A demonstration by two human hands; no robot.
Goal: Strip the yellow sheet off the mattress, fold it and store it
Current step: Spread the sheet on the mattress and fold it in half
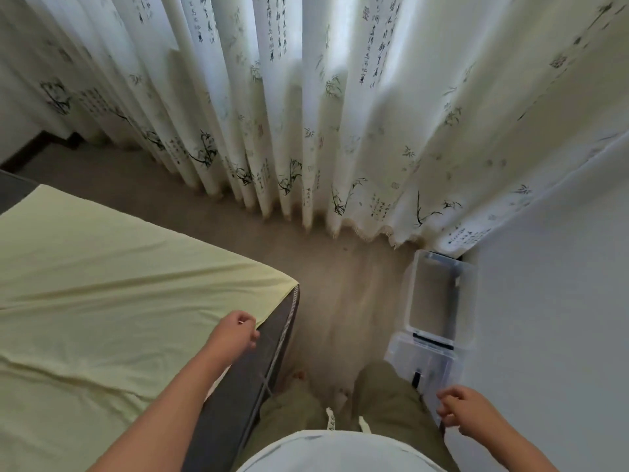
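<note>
Left hand (236, 330) pinches the yellow sheet (112, 284) at its near corner — right hand (464, 412) hangs loose, well apart.

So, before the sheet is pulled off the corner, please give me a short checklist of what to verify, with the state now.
1. Left hand at the edge of the sheet: ok.
2. Fingers really pinch the sheet: cannot tell.
3. Right hand free, holding nothing: ok.
4. Plastic box open, with nothing inside: ok.
5. Sheet still flat on the mattress, not stripped: ok.
6. Other corners free: cannot tell.
</note>
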